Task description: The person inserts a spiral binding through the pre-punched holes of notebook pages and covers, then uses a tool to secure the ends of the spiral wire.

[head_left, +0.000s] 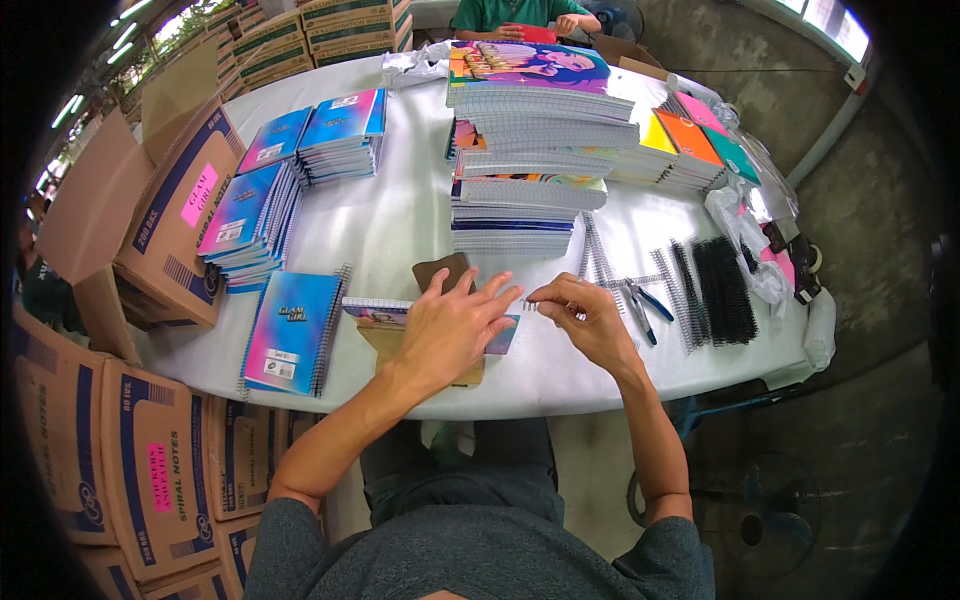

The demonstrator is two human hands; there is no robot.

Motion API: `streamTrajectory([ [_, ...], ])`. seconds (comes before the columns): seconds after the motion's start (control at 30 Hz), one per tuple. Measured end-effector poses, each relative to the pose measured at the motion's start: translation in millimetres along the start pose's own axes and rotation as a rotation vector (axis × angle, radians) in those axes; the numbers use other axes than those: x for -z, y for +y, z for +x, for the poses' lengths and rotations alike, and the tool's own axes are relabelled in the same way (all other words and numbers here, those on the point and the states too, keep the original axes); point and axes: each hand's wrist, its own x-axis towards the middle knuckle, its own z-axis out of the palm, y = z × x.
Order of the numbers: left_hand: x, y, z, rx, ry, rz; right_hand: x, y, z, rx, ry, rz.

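My left hand (450, 325) lies with fingers spread over a small notebook (374, 308), whose edge shows on both sides of the hand. The notebook rests on a brown stand (385, 343); most of both is hidden under my palm. Close to its right end, my right hand (585, 318) pinches a short dark wire coil (534, 303) between thumb and fingers. Pliers with blue and black handles (648, 308) lie to the right of that hand. Beside them are several loose wire spirals (712, 292). A bound blue-and-pink spiral notebook (293, 332) lies at the left.
A tall stack of unbound notebooks (530, 135) stands ahead. Blue notebook piles (340, 130) and an open carton (170, 230) are at the left. Colourful notebooks (690, 140) sit at the far right. Cartons (155, 470) flank the table. Across it, a person in green (515, 15) handles something red.
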Motion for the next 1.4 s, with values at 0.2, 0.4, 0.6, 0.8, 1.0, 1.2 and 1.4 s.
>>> streamTrajectory([
  [0.2,-1.5,-1.0,-3.5,0.004,0.029,-0.024,4.5,0.1,4.6,-0.076,-0.184,0.097],
  [0.4,-0.8,0.7,-4.9,0.014,0.055,-0.008,7.1,-4.2,8.5,-0.101,-0.200,0.127],
  [0.6,1.0,1.2,-5.9,-0.012,0.023,-0.006,10.1,-6.1,4.9,-0.005,-0.265,0.012],
  [0.8,0.1,0.4,-8.9,-0.039,0.034,-0.011,12.4,-2.6,15.6,0.200,-0.294,-0.032],
  [1.0,-1.9,-0.8,-12.6,-0.072,0.063,-0.011,11.6,-6.9,20.7,0.180,-0.344,-0.035],
  [1.2,0.6,-0.2,-12.8,-0.032,0.062,-0.027,18.4,-14.8,12.3,0.279,-0.388,-0.276],
  [1.4,-1.2,0.0,-9.7,0.007,0.042,-0.026,8.4,-31.8,-7.2,0.190,-0.262,-0.547],
])
